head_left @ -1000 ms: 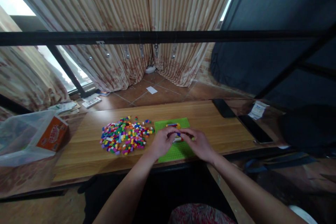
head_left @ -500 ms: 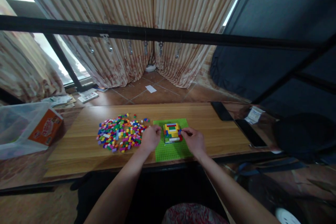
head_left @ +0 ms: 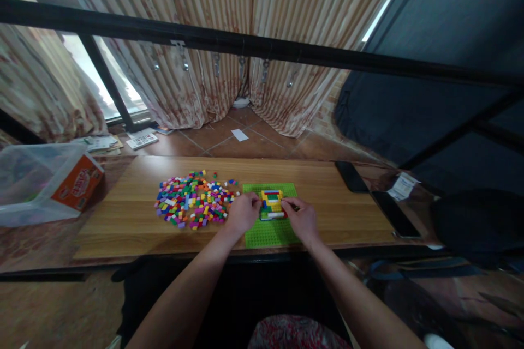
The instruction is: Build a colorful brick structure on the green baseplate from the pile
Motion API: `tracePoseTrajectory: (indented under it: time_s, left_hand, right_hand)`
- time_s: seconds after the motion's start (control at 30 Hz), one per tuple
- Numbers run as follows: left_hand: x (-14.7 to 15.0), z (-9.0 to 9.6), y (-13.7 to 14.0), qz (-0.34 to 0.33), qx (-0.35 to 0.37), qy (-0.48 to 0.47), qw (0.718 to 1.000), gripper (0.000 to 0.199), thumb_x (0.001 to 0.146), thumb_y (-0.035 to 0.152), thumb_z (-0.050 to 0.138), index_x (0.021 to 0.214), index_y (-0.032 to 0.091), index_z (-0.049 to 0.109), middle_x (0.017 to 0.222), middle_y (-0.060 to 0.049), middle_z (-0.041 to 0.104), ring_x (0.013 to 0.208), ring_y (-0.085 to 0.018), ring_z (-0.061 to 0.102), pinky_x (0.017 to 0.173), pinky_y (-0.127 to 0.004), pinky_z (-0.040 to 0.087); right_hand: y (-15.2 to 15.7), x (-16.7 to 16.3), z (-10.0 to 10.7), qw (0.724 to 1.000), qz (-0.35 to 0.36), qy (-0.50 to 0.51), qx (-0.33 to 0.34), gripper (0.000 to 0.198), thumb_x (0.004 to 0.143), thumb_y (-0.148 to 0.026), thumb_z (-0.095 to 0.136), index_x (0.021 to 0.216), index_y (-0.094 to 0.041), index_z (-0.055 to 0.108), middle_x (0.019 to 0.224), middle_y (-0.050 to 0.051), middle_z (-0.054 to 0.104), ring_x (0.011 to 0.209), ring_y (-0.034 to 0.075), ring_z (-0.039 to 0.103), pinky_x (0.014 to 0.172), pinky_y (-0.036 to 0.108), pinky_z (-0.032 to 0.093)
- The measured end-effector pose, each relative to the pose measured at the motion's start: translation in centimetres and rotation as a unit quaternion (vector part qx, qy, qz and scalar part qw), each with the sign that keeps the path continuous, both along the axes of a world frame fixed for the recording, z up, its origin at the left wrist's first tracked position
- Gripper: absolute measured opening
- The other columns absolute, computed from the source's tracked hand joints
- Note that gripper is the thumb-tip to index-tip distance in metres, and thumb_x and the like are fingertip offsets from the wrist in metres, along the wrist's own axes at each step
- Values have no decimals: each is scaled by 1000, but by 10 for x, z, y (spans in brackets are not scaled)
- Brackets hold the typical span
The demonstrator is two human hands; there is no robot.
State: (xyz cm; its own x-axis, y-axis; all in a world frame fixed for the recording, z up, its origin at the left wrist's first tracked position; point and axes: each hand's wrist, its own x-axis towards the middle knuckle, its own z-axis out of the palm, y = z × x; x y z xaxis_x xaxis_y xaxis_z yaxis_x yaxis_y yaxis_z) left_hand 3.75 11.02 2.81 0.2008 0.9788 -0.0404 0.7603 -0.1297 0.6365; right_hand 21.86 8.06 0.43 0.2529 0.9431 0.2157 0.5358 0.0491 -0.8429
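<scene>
A small structure of coloured toy bricks (head_left: 272, 204) stands on a green studded baseplate (head_left: 270, 237). Yellow, blue, red, green and white bricks show in it. My left hand (head_left: 244, 212) is closed, its fingertips at the structure's left side. On the opposite side, the thumb and fingers of my right hand (head_left: 303, 219) are pinched together against the structure's right edge. Whatever either set of fingers holds is too small or hidden to make out. Left of the baseplate lies a wide heap of loose toy bricks (head_left: 192, 202) in many colours.
The wooden table (head_left: 123, 212) carries everything. A black phone (head_left: 351, 176) lies at its right end, with another dark phone (head_left: 395, 214) beyond. A clear plastic bin (head_left: 28, 185) with an orange label stands at the left. A black metal bar (head_left: 229, 43) crosses ahead.
My left hand has moved right, from beside the structure to its left side. My right hand stays at the right edge. The whole view has shifted slightly.
</scene>
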Motion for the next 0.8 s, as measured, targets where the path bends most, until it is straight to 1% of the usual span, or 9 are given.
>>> tracePoseTrajectory:
  time_s: [0.07, 0.17, 0.3, 0.37, 0.47, 0.6, 0.7, 0.8]
  left_hand:
    - [2, -1, 0, 4, 2, 12, 1000, 25, 89, 28, 47, 87, 19, 70, 86, -5, 72, 79, -16, 64, 70, -25, 43]
    - [4, 0, -1, 12, -6, 30, 999, 30, 92, 32, 43, 86, 19, 70, 84, -6, 72, 77, -17, 65, 68, -26, 42]
    - [5, 2, 0, 14, -16, 44, 999, 34, 93, 33, 40, 86, 18, 70, 84, -7, 71, 77, -18, 64, 67, -26, 41]
    - [6, 2, 1, 18, -18, 45, 999, 35, 94, 34, 39, 86, 18, 70, 84, -8, 71, 77, -18, 64, 67, -26, 40]
    - [6, 1, 1, 24, -19, 38, 999, 36, 94, 37, 40, 86, 17, 70, 83, -8, 71, 76, -17, 63, 67, -26, 40]
    - [6, 0, -2, 28, -21, 29, 999, 36, 93, 40, 42, 84, 17, 69, 81, -7, 70, 73, -16, 63, 65, -26, 39]
    - [7, -1, -4, 37, -18, 28, 999, 36, 93, 41, 42, 84, 18, 68, 81, -7, 70, 74, -17, 63, 64, -25, 39]
    - [8, -2, -5, 47, -16, 29, 998, 36, 93, 42, 41, 85, 18, 68, 83, -7, 71, 76, -17, 64, 64, -25, 40]
  right_hand:
    - [2, 2, 0, 1000, 9, 21, -4, 29, 78, -43, 59, 79, -18, 74, 86, 8, 74, 81, 21, 66, 77, 35, 49]
    - [6, 5, -1, 995, 3, 95, -22, 33, 74, -47, 63, 80, -17, 74, 83, 7, 74, 79, 21, 65, 76, 34, 49]
    - [13, 5, -5, 978, -24, 201, -54, 37, 61, -50, 73, 77, -17, 73, 76, 5, 73, 71, 17, 63, 72, 32, 49]
    - [15, 5, -5, 970, -19, 231, -75, 39, 55, -49, 77, 75, -16, 72, 72, 3, 71, 67, 16, 61, 69, 30, 48]
    - [19, 7, -2, 963, -9, 245, -107, 40, 50, -48, 80, 72, -16, 71, 68, 3, 70, 63, 14, 60, 63, 28, 46]
    - [24, 11, 6, 959, -10, 229, -165, 41, 45, -46, 82, 70, -16, 70, 66, 2, 69, 59, 14, 58, 54, 25, 42]
    - [27, 14, 10, 957, -6, 208, -202, 39, 45, -44, 83, 69, -16, 69, 64, 2, 68, 56, 13, 57, 50, 23, 41]
    - [29, 16, 11, 954, 17, 194, -230, 37, 48, -43, 83, 68, -16, 69, 60, 2, 67, 53, 12, 57, 50, 23, 44]
